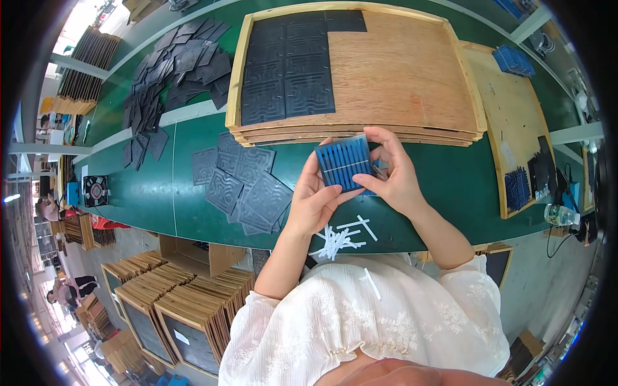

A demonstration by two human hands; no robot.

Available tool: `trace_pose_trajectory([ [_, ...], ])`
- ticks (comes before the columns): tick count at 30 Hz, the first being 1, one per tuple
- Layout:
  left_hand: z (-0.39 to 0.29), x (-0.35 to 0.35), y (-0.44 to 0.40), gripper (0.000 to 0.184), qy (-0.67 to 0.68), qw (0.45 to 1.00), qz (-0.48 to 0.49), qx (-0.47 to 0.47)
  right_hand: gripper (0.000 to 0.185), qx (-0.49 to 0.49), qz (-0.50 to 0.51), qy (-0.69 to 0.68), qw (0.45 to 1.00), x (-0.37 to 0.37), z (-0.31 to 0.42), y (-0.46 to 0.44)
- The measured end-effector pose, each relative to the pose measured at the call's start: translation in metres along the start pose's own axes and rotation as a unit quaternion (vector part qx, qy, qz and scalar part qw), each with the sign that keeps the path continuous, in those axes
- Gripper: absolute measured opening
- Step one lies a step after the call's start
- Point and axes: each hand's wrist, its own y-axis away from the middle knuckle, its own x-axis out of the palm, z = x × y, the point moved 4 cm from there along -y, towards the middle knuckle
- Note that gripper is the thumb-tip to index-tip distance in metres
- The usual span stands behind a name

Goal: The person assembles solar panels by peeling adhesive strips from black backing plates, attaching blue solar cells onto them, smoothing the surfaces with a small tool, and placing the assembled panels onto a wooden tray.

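Observation:
A blue striped square panel (343, 163) is held up between both hands above the green table's front part. My left hand (313, 198) is closed on its left and lower edge, with the thumb on its face. My right hand (394, 175) grips the panel's right side, thumb near its lower right corner; a small greyish item behind these fingers is too hidden to name. Below the hands lies a loose heap of white strips (336, 242). To the left, several dark embossed square sheets (250, 183) overlap on the table.
Behind the hands stands a stack of wooden trays (405, 77), the top one partly lined with black squares (286, 71). A pile of black sheets (187, 61) lies back left. At right are another tray (515, 116) and a clear bottle (561, 215).

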Motion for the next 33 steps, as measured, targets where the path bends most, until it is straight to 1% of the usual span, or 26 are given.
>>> trace_pose_trajectory([
  [2, -0.001, 0.0, 0.0, 0.084, 0.0, 1.0, 0.003, -0.003, 0.078, 0.014, 0.007, -0.001, 1.0, -0.001, 0.004, 0.0],
  [9, 0.0, 0.003, 0.001, 0.088, 0.014, 1.0, -0.007, 0.011, 0.079, 0.013, 0.009, -0.007, 1.0, -0.002, -0.001, 0.0],
  [20, 0.0, 0.004, 0.001, 0.084, 0.01, 1.0, -0.011, 0.001, 0.079, 0.008, 0.007, -0.002, 1.0, -0.003, -0.001, -0.001],
  [23, 0.0, 0.003, 0.002, 0.082, 0.032, 0.999, -0.022, -0.009, 0.083, 0.022, 0.005, -0.025, 0.999, -0.003, -0.003, 0.001],
  [24, 0.0, 0.002, 0.002, 0.081, 0.043, 0.999, -0.026, -0.012, 0.085, 0.014, 0.004, -0.003, 1.0, -0.002, -0.001, 0.001],
  [26, 0.0, 0.002, 0.002, 0.08, 0.023, 0.999, -0.029, -0.006, 0.089, -0.002, 0.003, 0.041, 0.999, 0.001, 0.006, 0.002],
  [29, 0.0, 0.004, 0.003, 0.079, 0.009, 1.0, -0.028, -0.002, 0.095, 0.025, 0.006, 0.006, 1.0, 0.006, 0.009, 0.004],
  [30, 0.0, 0.004, 0.003, 0.079, 0.007, 1.0, -0.027, -0.001, 0.096, 0.02, 0.006, 0.014, 1.0, 0.005, 0.01, 0.004],
  [33, 0.0, 0.003, 0.002, 0.078, 0.07, 0.997, -0.017, -0.004, 0.098, 0.011, 0.004, 0.034, 0.999, 0.002, 0.01, 0.003],
])
